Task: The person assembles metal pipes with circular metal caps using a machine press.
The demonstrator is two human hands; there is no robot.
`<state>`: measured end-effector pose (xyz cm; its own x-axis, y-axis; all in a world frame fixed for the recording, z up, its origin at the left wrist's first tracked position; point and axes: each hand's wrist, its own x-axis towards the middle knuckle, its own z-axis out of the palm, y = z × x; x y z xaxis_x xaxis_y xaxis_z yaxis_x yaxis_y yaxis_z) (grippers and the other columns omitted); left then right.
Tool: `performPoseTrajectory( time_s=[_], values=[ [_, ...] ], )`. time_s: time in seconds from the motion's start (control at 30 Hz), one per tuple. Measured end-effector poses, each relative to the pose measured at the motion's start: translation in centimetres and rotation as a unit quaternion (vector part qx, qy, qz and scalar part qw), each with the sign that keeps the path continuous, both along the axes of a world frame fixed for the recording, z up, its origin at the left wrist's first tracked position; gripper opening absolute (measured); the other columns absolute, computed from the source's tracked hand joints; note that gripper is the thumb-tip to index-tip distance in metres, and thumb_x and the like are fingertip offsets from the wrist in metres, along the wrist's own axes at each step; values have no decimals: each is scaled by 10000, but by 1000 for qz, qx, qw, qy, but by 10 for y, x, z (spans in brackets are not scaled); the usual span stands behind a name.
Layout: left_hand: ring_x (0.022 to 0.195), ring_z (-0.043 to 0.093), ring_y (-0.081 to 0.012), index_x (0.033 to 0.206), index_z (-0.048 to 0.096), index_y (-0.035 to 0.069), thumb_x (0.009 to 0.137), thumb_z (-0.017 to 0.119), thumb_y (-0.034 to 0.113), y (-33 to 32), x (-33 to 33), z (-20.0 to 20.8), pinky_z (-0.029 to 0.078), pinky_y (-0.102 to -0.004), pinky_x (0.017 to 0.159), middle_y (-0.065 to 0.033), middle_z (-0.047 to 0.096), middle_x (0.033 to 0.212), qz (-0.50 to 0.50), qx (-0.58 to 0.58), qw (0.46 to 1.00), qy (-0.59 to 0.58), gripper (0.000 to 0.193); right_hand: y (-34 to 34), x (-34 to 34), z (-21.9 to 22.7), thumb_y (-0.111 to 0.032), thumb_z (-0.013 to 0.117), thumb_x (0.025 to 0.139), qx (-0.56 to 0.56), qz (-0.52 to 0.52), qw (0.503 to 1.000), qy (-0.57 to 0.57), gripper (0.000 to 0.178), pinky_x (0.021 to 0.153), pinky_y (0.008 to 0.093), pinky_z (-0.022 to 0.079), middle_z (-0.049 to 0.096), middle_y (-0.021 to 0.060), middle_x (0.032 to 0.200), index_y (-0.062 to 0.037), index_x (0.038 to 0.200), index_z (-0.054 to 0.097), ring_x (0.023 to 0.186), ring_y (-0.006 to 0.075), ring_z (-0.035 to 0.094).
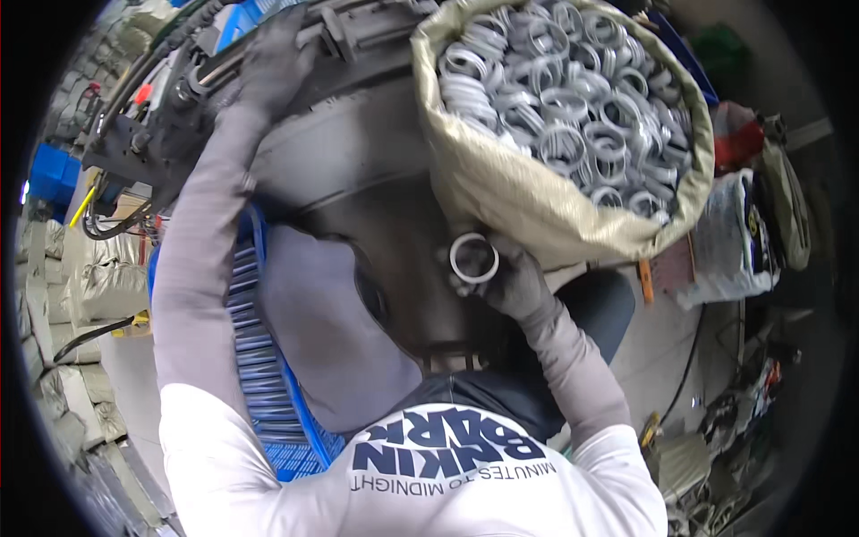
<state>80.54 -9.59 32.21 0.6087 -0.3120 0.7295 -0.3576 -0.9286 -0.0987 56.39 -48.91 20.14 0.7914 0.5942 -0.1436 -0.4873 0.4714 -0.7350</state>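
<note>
My right hand [517,285], in a dark grey glove, is closed around a light grey metal ring [474,258]. The ring's round opening faces up, and dark glove fingers show through and around it. Just beyond this hand stands a large beige woven sack [501,192] with its top rolled open, filled with many similar grey rings [573,116]. My left hand [279,67], also gloved, reaches far forward to a dark machine [362,25] at the upper left. Its fingers are blurred against the machine, so their grip is unclear.
A blue plastic crate [284,376] with rows of shiny rods or tubes lies beside my left arm. Cables and a yellow stick [82,206] hang off the machine's left end. Plastic bags [734,242] and an orange-handled tool [646,280] lie right of the sack.
</note>
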Motion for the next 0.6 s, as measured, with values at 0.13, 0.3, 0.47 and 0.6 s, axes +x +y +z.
performPoseTrajectory(
  time_s=[0.13, 0.3, 0.47, 0.6],
  values=[
    [1244, 620, -442, 1425, 628, 39, 951, 723, 145, 15, -145, -37, 483, -518, 1091, -194, 685, 1339, -83, -30, 996, 2, 495, 10, 6, -24, -432, 390, 1160, 165, 26, 977, 129, 549, 801, 379, 628, 714, 277, 1281, -22, 1498, 527, 935, 320, 748],
    [1278, 619, -408, 1422, 632, 37, 972, 708, 134, 116, -330, -127, 466, -481, 1119, -196, 686, 1364, 142, -142, 968, 153, 467, 18, -1, -26, -559, 380, 1147, 130, 67, 979, 144, 646, 653, 320, 592, 740, 243, 1227, -53, 1521, 529, 840, 251, 733],
    [1373, 559, -406, 1467, 613, 79, 943, 730, 238, 201, -496, -247, 432, -494, 1170, -194, 652, 1434, 349, -236, 853, 307, 559, 15, -18, -21, -606, 524, 1084, -6, -14, 987, 159, 717, 740, 375, 626, 728, 231, 1246, -11, 1482, 560, 917, 280, 738],
    [1360, 576, -383, 1478, 563, 106, 926, 684, 226, 237, -563, -326, 443, -511, 1150, -170, 611, 1477, 463, -96, 757, 451, 577, -26, -4, -54, -394, 677, 1025, 7, -56, 993, 100, 532, 1064, 546, 538, 731, 167, 1295, -29, 1410, 630, 1202, 364, 685]
  ],
)
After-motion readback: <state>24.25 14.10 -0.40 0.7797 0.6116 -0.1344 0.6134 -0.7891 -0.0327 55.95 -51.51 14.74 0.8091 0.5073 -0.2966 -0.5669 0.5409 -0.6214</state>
